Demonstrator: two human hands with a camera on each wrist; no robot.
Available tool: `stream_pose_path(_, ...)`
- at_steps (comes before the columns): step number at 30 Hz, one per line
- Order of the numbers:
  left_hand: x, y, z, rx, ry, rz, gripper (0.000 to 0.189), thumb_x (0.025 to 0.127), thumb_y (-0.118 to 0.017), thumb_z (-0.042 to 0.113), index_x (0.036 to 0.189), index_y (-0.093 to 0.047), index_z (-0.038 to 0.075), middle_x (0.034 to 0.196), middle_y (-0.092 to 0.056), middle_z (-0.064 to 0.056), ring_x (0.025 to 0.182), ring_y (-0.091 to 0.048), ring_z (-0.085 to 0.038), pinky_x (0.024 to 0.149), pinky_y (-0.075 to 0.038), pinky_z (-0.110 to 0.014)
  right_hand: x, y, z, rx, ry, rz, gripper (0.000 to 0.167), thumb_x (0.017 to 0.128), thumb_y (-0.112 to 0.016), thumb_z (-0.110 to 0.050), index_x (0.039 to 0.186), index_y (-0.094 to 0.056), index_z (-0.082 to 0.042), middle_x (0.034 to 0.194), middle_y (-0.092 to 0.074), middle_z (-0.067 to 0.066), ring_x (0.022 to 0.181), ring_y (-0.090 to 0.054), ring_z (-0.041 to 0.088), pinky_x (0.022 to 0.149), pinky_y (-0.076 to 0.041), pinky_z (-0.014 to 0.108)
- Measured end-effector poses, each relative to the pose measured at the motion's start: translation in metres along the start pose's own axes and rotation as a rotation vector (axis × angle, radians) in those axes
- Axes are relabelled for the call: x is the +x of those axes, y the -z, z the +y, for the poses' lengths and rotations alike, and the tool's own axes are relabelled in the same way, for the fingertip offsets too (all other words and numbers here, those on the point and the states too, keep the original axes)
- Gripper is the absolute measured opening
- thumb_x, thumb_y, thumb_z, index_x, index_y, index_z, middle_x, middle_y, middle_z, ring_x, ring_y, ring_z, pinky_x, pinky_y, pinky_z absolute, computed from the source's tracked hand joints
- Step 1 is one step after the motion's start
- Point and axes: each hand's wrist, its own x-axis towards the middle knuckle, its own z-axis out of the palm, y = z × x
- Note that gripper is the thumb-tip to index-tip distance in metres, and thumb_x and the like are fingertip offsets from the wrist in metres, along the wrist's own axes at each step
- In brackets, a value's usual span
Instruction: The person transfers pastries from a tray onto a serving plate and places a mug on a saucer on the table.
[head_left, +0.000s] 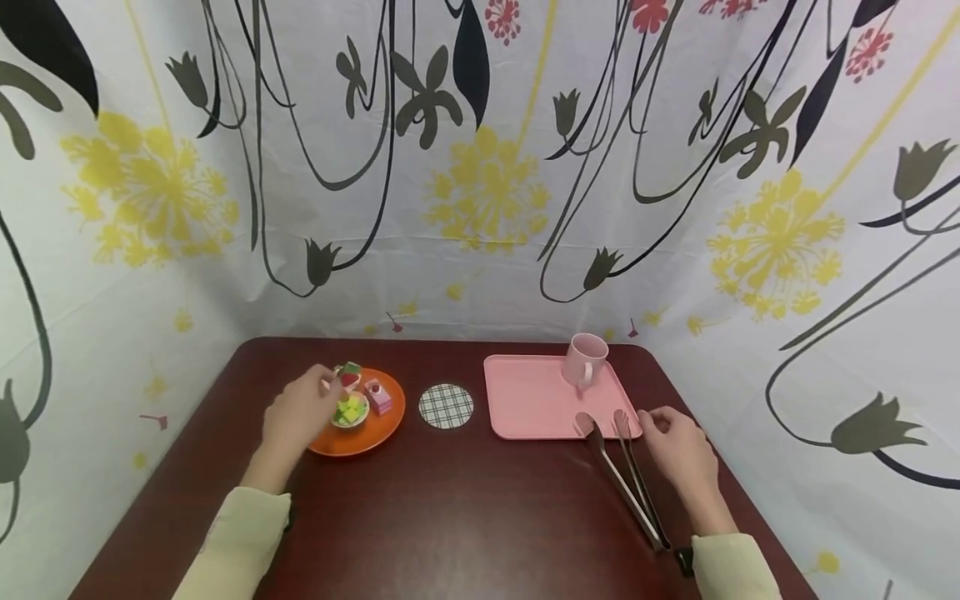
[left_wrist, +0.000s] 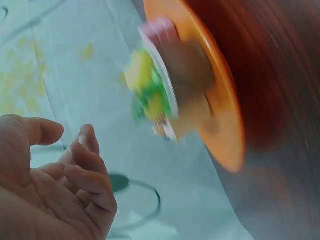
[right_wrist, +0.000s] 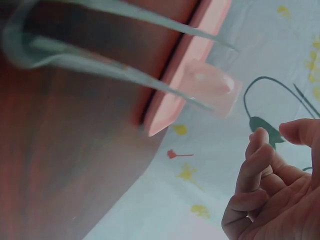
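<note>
My left hand [head_left: 306, 408] hovers at the left side of an orange plate [head_left: 388, 429], fingers loosely bent. In the left wrist view nothing lies between thumb and fingers. The plate bears a small cup with yellow and green pieces [head_left: 350, 410], a pink block-shaped cake piece [head_left: 378, 397] and a red-and-green item [head_left: 349, 381] partly hidden by the hand. Beside the pink tray's [head_left: 525, 404] front right corner is my right hand [head_left: 681, 450], loosely curled and holding nothing. Metal tongs [head_left: 618, 477] lie just left of it, their tips over the tray's front edge.
A pink mug [head_left: 582, 362] stands at the tray's back right. Between plate and tray lies a round checked coaster [head_left: 446, 406]. The dark red-brown table [head_left: 465, 517] is bordered by a patterned cloth [head_left: 480, 292] behind and on both sides.
</note>
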Motion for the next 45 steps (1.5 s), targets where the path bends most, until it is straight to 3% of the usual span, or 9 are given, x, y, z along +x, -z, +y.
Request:
stream_pose_path(4, -0.001, -0.019, 0.022, -0.002, -0.072, 0.011, 0.046, 0.109, -0.055, 0.043, 0.137, -0.065, 0.009, 0.129, -0.073, -0.017, 0.104, -0.068, -0.034, 0.095, -0.055, -0.061, 0.01, -0.002, -0.014, 0.04, 0.023, 0.009, 0.058, 0.106, -0.052, -0.06, 0.129, -0.072, -0.01, 0.111, -0.077, 0.013, 0.073, -0.063, 0.023, 0.057, -0.043, 0.036)
stream_pose_path(10, 0.001, -0.052, 0.05, -0.114, -0.178, 0.018, 0.029, 0.111, -0.058, 0.03, 0.123, -0.071, 0.007, 0.108, -0.076, -0.011, 0.084, -0.068, -0.024, 0.083, -0.058, -0.047, 0.025, -0.01, -0.025, 0.127, 0.043, 0.038, 0.045, 0.107, -0.059, -0.049, 0.127, -0.072, -0.011, 0.115, -0.078, 0.014, 0.091, -0.071, 0.028, 0.068, -0.047, 0.037)
stream_pose_path(15, 0.003, -0.076, 0.069, -0.138, -0.204, 0.008, 0.018, 0.108, -0.065, 0.025, 0.11, -0.072, 0.009, 0.097, -0.074, -0.008, 0.08, -0.064, -0.021, 0.076, -0.057, -0.042, 0.033, -0.018, -0.033, 0.19, 0.051, 0.037, 0.045, 0.106, -0.06, -0.048, 0.128, -0.072, -0.011, 0.115, -0.077, 0.015, 0.101, -0.071, 0.033, 0.076, -0.049, 0.039)
stream_pose_path(25, -0.001, -0.113, 0.066, -0.018, -0.175, -0.118, 0.013, 0.103, -0.072, 0.025, 0.109, -0.07, 0.013, 0.096, -0.071, -0.004, 0.079, -0.06, -0.021, 0.083, -0.06, -0.043, 0.048, -0.021, -0.048, 0.169, 0.068, -0.027, 0.046, 0.106, -0.06, -0.046, 0.133, -0.071, -0.01, 0.123, -0.076, 0.018, 0.103, -0.071, 0.033, 0.082, -0.052, 0.047)
stream_pose_path(31, 0.003, -0.124, 0.065, 0.002, -0.164, -0.156, 0.017, 0.101, -0.075, 0.025, 0.11, -0.067, 0.012, 0.095, -0.066, -0.005, 0.083, -0.058, -0.022, 0.081, -0.059, -0.041, 0.063, -0.024, -0.051, 0.035, 0.059, -0.103, 0.05, 0.105, -0.059, -0.047, 0.138, -0.067, -0.01, 0.128, -0.073, 0.019, 0.103, -0.071, 0.036, 0.079, -0.053, 0.054)
stream_pose_path(35, 0.006, -0.127, 0.07, 0.008, -0.15, -0.177, 0.023, 0.101, -0.075, 0.028, 0.114, -0.067, 0.011, 0.103, -0.066, -0.008, 0.09, -0.059, -0.024, 0.089, -0.06, -0.045, 0.072, -0.03, -0.051, 0.005, 0.052, -0.14, 0.052, 0.105, -0.058, -0.048, 0.139, -0.066, -0.009, 0.13, -0.072, 0.019, 0.106, -0.071, 0.038, 0.08, -0.054, 0.055)
stream_pose_path(39, 0.007, -0.129, 0.076, 0.012, -0.164, -0.189, 0.038, 0.102, -0.073, 0.032, 0.13, -0.068, 0.006, 0.128, -0.065, -0.016, 0.114, -0.063, -0.033, 0.105, -0.056, -0.056, 0.079, -0.034, -0.052, -0.011, 0.029, -0.132, 0.055, 0.105, -0.056, -0.05, 0.14, -0.064, -0.01, 0.134, -0.07, 0.02, 0.11, -0.07, 0.039, 0.083, -0.054, 0.057)
stream_pose_path(42, 0.005, -0.131, 0.077, 0.023, -0.165, -0.186, 0.051, 0.103, -0.07, 0.034, 0.142, -0.063, 0.003, 0.145, -0.059, -0.023, 0.131, -0.06, -0.039, 0.113, -0.05, -0.061, 0.082, -0.038, -0.056, -0.043, 0.028, -0.149, 0.058, 0.105, -0.052, -0.057, 0.136, -0.064, -0.01, 0.127, -0.071, 0.019, 0.104, -0.07, 0.038, 0.079, -0.053, 0.055)
stream_pose_path(45, 0.002, -0.135, 0.076, 0.047, -0.154, -0.188, 0.059, 0.103, -0.069, 0.037, 0.148, -0.059, 0.0, 0.15, -0.056, -0.025, 0.133, -0.059, -0.041, 0.114, -0.049, -0.06, 0.084, -0.043, -0.061, -0.07, 0.017, -0.184, 0.058, 0.104, -0.049, -0.06, 0.129, -0.064, -0.009, 0.117, -0.07, 0.019, 0.099, -0.068, 0.037, 0.076, -0.051, 0.053)
